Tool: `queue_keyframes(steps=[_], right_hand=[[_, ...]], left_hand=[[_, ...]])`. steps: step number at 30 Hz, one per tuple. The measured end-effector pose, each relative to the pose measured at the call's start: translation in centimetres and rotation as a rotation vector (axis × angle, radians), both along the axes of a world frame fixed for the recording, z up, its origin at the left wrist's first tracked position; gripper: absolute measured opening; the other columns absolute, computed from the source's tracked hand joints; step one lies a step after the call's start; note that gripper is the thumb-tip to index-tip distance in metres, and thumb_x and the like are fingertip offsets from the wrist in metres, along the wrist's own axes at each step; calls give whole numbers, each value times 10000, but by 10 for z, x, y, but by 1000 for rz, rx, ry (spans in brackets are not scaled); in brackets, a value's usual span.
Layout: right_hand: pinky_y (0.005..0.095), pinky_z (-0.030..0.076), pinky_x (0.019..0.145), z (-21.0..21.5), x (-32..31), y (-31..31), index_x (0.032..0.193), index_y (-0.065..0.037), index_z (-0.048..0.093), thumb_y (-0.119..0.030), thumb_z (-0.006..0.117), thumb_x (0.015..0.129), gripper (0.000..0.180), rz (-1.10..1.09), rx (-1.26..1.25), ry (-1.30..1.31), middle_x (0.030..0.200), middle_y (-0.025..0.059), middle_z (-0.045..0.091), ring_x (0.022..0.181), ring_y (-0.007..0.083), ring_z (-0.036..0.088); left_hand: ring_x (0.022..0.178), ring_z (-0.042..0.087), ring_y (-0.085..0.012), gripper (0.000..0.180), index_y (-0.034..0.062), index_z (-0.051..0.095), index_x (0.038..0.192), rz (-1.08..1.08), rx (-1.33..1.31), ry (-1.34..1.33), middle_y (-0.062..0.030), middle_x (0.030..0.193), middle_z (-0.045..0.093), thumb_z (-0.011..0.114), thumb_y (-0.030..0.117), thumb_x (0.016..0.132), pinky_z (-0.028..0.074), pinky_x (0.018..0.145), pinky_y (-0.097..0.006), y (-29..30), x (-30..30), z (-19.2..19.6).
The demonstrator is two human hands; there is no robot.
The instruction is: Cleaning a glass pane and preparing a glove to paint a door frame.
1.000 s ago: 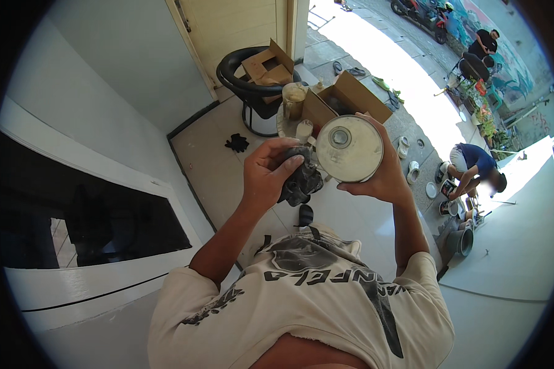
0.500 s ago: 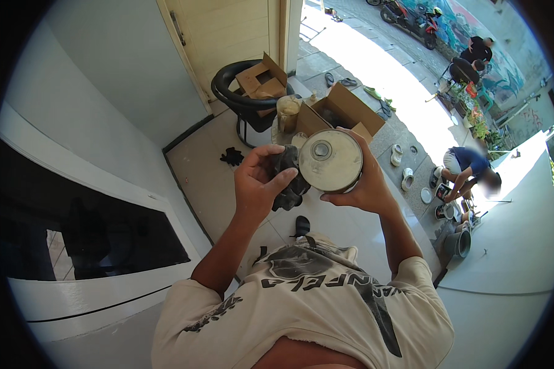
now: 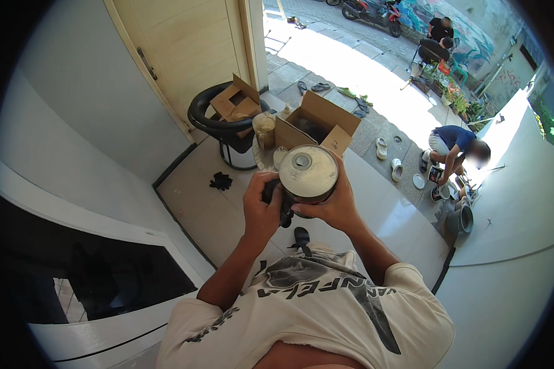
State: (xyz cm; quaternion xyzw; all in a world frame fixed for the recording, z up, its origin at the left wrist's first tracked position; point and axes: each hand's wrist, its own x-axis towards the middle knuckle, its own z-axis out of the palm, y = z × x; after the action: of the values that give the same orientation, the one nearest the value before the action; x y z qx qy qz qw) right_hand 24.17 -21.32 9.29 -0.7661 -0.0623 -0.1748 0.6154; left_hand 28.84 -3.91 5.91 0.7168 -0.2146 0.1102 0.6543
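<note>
So the round pale-topped can (image 3: 314,175) is held up on the near side of the open cardboard box (image 3: 333,114). Right hand (image 3: 334,206) is wrapped around it; left hand (image 3: 262,208) is pinching a crumpled black bundle (image 3: 285,215), also on the box's near side (can't tell if cloth or glove). Black chair (image 3: 198,115) sits just left of the box.

Dark capital lettering (image 3: 317,288) across cream shirt (image 3: 305,320), illegible red scrawl (image 3: 509,78) on outdoor wall (image 3: 516,93)

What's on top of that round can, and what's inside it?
The can has a small grey round fitting on its pale top. Anything inside is hidden beneath that top; the right hand covers part of its side.
</note>
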Motion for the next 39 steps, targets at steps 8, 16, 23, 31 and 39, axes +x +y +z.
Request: queue_keyframes(steps=[8,16,23,31,39], right_hand=[[432,348,1142,7,-10,-2,1526,-27,189,-199,893,632,1150,102,-113,-21,1464,222,404,1396,333,407],[432,297,1177,1,-6,-5,1539,-74,214,-219,949,587,1211,102,-138,-26,1513,162,377,1423,295,369],[446,358,1131,-2,-1,-3,1484,-54,308,-295,984,519,1203,123,-113,-111,1460,165,425,1368,307,434],[413,365,1128,0,-4,-5,1468,-34,333,-268,971,529,1159,151,-86,-64,1441,160,453,1361,287,447],[442,386,1105,9,2,-6,1464,-66,340,-208,951,535,1121,127,-202,-149,1420,163,472,1335,331,464]], left_hand=[[938,617,-247,161,-18,587,1005,43,53,-56,-125,1021,600,587,-82,857,470,856,-316,6,6,8],[928,607,-223,130,-8,591,996,-6,43,-69,-112,1021,604,603,-47,873,460,853,-307,17,16,8],[968,623,-219,176,-10,628,1033,-113,21,-60,-111,1039,618,610,-54,863,466,877,-304,20,17,14],[1039,619,-184,262,-29,643,1125,-167,-70,17,-102,1113,636,589,-70,872,468,919,-287,24,13,24],[960,641,-103,275,-44,650,1173,-195,-299,321,-106,1120,673,611,-50,900,509,838,-219,47,7,59]])
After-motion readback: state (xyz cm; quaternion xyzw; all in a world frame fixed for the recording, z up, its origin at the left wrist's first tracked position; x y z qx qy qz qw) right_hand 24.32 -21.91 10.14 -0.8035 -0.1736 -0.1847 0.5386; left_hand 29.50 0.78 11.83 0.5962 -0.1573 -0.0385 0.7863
